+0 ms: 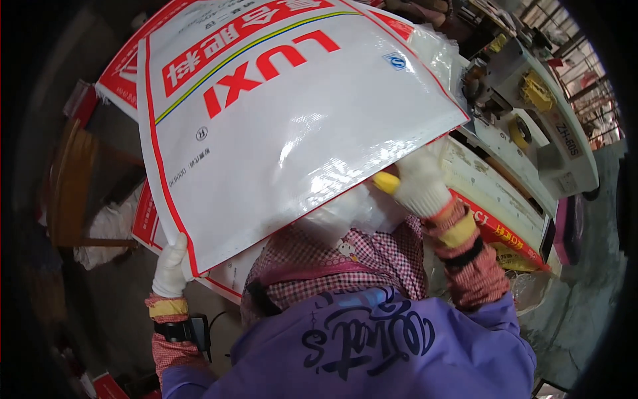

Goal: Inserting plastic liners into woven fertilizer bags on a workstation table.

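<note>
Gloved fingers [174,256] of the left hand [170,269] clamp the near-left corner of the sack [279,126], while the right hand [420,183] closes on its near-right edge beside a yellow object [385,182]. The flat, white, red-bordered sack is held up before the person, left of the machine [531,126]. It looks light, floppy and glossy, likely slippery, so opposite corners give the firmest hold.

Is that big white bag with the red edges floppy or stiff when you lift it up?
Probably floppy: the white bag bows and curves between the left hand and the right hand. It looks flat and empty, so likely light. Its glossy surface shines, so it may be a bit slippery.
</note>
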A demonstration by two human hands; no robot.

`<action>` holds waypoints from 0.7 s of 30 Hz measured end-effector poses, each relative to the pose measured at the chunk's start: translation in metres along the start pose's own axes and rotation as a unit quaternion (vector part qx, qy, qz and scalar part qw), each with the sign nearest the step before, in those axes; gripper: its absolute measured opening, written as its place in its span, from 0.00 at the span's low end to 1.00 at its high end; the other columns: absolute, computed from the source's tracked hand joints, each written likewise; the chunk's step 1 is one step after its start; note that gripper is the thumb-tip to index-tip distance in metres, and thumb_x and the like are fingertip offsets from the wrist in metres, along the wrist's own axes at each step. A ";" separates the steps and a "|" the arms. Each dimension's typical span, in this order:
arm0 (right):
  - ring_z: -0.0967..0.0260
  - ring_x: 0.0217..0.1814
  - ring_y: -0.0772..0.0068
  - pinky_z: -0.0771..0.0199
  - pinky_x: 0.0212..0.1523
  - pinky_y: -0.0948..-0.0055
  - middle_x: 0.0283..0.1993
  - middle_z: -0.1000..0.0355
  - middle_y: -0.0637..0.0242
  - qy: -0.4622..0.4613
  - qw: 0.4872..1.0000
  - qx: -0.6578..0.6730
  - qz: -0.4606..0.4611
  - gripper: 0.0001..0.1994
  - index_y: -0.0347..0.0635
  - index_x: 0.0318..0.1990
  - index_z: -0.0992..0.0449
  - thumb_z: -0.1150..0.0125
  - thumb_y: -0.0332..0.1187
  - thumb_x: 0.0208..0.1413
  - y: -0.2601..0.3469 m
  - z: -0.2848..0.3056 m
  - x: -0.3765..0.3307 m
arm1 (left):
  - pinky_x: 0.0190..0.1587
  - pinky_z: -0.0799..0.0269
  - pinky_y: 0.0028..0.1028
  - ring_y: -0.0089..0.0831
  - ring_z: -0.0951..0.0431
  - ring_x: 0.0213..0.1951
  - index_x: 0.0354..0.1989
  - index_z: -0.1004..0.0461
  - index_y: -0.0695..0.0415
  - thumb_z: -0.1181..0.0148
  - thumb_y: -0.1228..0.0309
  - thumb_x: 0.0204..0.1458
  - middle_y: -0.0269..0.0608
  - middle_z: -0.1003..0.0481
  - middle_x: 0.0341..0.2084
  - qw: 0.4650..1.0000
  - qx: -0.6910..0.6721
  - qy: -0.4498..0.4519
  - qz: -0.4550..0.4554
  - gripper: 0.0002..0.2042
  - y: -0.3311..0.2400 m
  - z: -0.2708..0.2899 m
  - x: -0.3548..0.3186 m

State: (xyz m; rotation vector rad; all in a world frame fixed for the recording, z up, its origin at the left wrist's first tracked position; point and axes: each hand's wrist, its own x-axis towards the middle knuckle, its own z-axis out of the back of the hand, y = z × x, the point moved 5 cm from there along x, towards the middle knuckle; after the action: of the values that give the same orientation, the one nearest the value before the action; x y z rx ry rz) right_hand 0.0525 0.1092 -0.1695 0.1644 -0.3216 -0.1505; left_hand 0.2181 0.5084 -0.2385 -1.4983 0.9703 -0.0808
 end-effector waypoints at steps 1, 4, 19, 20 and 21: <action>0.34 0.54 0.53 0.32 0.53 0.60 0.51 0.30 0.55 0.022 0.997 -0.056 0.048 0.24 0.42 0.50 0.27 0.35 0.29 0.39 0.006 -0.012 0.014 | 0.25 0.26 0.28 0.32 0.24 0.25 0.53 0.36 0.64 0.48 0.54 0.58 0.44 0.24 0.32 1.000 -0.005 0.011 -0.011 0.25 0.001 0.002 -0.005; 0.37 0.60 0.57 0.36 0.59 0.60 0.57 0.32 0.56 0.152 0.988 -0.001 0.007 0.26 0.45 0.54 0.28 0.40 0.36 0.43 -0.013 -0.031 0.029 | 0.15 0.31 0.27 0.33 0.27 0.15 0.50 0.34 0.64 0.45 0.52 0.56 0.44 0.25 0.25 0.999 -0.020 0.021 -0.042 0.25 -0.005 0.007 -0.021; 0.30 0.50 0.54 0.31 0.51 0.61 0.49 0.28 0.58 0.063 0.992 -0.107 0.035 0.15 0.41 0.44 0.26 0.44 0.29 0.46 -0.023 -0.023 0.040 | 0.49 0.29 0.32 0.33 0.25 0.47 0.57 0.35 0.65 0.38 0.55 0.52 0.42 0.26 0.47 0.996 -0.061 0.052 -0.045 0.30 0.050 0.064 -0.028; 0.29 0.49 0.54 0.30 0.50 0.61 0.48 0.27 0.58 0.066 0.992 -0.096 0.049 0.14 0.41 0.43 0.26 0.44 0.28 0.46 -0.013 -0.017 0.022 | 0.50 0.29 0.33 0.33 0.25 0.47 0.56 0.35 0.65 0.37 0.55 0.51 0.42 0.26 0.47 0.996 -0.073 0.037 -0.043 0.31 0.053 0.077 -0.030; 0.29 0.48 0.54 0.29 0.49 0.61 0.47 0.27 0.59 0.079 0.991 -0.078 0.070 0.13 0.41 0.42 0.26 0.44 0.28 0.46 0.002 -0.010 0.003 | 0.51 0.29 0.33 0.33 0.25 0.48 0.56 0.35 0.66 0.36 0.54 0.50 0.44 0.26 0.47 0.997 -0.050 0.043 -0.034 0.32 0.054 0.088 -0.033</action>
State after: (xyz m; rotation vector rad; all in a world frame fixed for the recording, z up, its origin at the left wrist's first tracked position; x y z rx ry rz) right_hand 0.0587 0.1121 -0.1778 -0.0015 -0.1616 -0.0224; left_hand 0.2205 0.6049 -0.2871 -1.6316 1.0050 -0.1479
